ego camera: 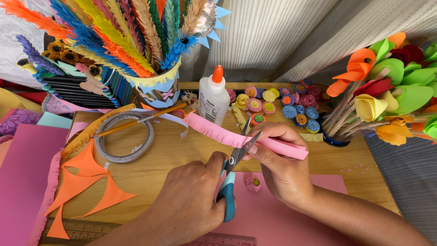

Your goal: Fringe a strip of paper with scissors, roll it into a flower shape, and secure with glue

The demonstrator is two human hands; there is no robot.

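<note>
Currently the left hand (191, 205) is gripping the scissors (232, 175) by their blue handle, blades parted around the edge of a pink paper strip (227, 134). The right hand (282, 164) is pinching that strip flat between thumb and fingers above the wooden table (182, 150). The strip's lower edge is showing a fine, even fringe left of the blades; the part under the fingers looks smooth. Nearby are lying a tape roll (123, 136), a white glue bottle (214, 98) and curved orange paper scraps (86, 182).
</note>
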